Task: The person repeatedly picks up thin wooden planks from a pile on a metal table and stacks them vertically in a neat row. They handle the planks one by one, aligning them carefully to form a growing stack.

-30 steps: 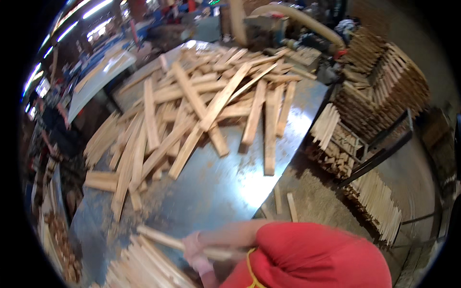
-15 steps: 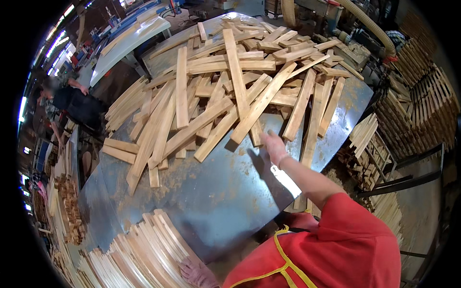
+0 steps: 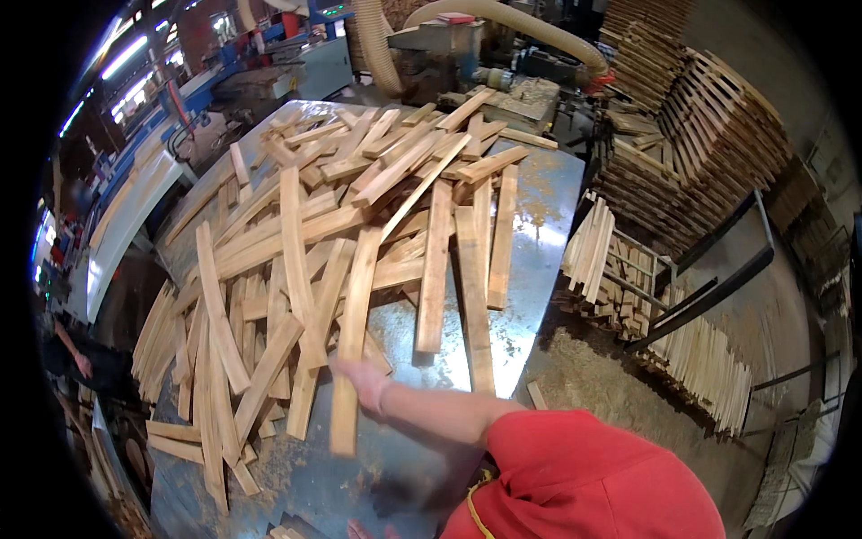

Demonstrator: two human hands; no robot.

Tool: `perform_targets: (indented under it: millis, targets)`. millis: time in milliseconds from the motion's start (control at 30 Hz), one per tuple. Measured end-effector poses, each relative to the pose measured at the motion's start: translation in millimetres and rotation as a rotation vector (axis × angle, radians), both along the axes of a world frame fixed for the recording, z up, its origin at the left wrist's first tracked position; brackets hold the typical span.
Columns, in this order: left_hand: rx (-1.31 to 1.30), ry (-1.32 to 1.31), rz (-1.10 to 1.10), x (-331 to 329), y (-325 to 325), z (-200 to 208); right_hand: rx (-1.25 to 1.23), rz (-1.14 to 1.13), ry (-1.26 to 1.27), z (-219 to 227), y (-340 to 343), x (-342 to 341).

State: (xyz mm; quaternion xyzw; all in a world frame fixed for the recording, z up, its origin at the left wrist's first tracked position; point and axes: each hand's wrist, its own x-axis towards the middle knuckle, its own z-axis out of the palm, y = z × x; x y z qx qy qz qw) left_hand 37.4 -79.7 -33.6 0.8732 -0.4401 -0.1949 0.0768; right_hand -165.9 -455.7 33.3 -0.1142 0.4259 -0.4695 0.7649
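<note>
My right hand [image 3: 366,384] is closed around the lower part of a long wooden plank [image 3: 343,422]. This plank slants over the near side of a loose pile of wooden planks [image 3: 296,260], its near end pointing toward me. Under the pile is a metal-topped table [image 3: 539,225] dusted with sawdust. At the lower edge only a small pinkish bit of my left hand [image 3: 357,531] shows, beside the ends of some stacked strips [image 3: 289,528]; its fingers are mostly cut off.
Slatted wood stacks [image 3: 709,126] rise at the far right. Nearer stands a rack of strips [image 3: 628,269] with dark metal bars [image 3: 709,296]. A ribbed hose [image 3: 512,18] arches behind the table. At the left are a pale bench [image 3: 135,225] and another person's arm [image 3: 76,355].
My view has swung to the right, so the pile appears farther left. My right hand, open beside the plank ends before, has closed on a plank. The left hand has nearly left view.
</note>
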Motion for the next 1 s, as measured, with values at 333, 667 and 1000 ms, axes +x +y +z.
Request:
perform_targets:
  millis: [333, 667, 1000]
  targets:
    - [0.095, 0.854, 0.193, -57, -65, 41, -0.374, 1.202, 0.240, -68, 270, 9]
    - [0.120, -0.453, -0.002, 16, 70, 60, -0.579, 1.292, 0.583, 9, 250, -19]
    - [-0.140, -0.283, -0.044, 0, 46, 22, -0.851, 0.746, 0.899, 21, 43, -17]
